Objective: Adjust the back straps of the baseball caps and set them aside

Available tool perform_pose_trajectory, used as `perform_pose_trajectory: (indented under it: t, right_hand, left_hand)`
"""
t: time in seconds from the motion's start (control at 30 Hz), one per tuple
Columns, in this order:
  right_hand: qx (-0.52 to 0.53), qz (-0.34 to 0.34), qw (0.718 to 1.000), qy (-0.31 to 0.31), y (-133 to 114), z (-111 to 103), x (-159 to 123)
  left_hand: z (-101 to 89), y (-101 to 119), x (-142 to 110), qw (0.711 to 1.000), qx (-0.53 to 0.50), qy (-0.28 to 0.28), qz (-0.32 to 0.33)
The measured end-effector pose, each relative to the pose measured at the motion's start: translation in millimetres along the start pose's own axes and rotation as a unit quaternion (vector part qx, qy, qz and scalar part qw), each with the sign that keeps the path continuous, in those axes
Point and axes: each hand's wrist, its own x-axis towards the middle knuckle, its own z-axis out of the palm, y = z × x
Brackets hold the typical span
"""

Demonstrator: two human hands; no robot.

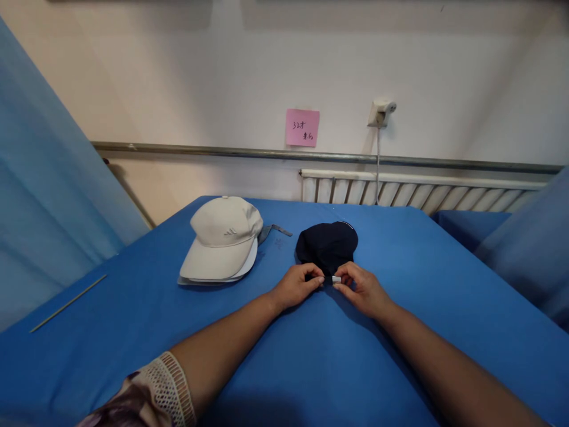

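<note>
A dark navy cap (326, 244) lies on the blue-covered table, its brim toward the far right. Its back strap (328, 280), with a small silvery buckle (336, 280), is stretched between my two hands at the near side. My left hand (299, 286) pinches the strap's left part between thumb and fingers. At the buckle end, my right hand (362, 289) grips with thumb and forefinger. To the left sits a stack of caps, a cream baseball cap (222, 237) on top with paler brims under it. A grey strap (275, 229) sticks out from the stack's right side.
A thin stick (68, 303) lies at the left of the blue table cover (284, 356). Behind are a metal rail (231, 152), a white radiator (400, 193), a plugged socket (380, 114) and a pink note (303, 127). Blue curtains (48, 178) hang at both sides.
</note>
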Motion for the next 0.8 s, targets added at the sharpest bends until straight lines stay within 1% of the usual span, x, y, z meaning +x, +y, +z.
perform_pose_trajectory:
  t: [0.2, 0.47, 0.63, 0.8]
  right_hand:
    - [0.003, -0.002, 1.0, -0.002, -0.5, -0.6, -0.6]
    - [0.0, 0.006, 1.0, -0.011, -0.6, -0.5, -0.4]
    - [0.0, 0.007, 1.0, -0.013, -0.9, -0.3, -1.1]
    - [0.004, -0.003, 1.0, -0.016, -1.2, 0.0, -0.5]
  left_hand:
    - [0.8, 1.3, 0.9, 1.0, -0.022, 0.009, -0.003]
    - [0.9, -0.8, -1.1, 1.0, 0.0, -0.005, 0.008]
    - [0.7, -1.0, -1.9, 0.999, 0.039, -0.011, 0.03]
    - [0.6, 1.8, -2.1, 0.994, 0.094, 0.017, 0.048]
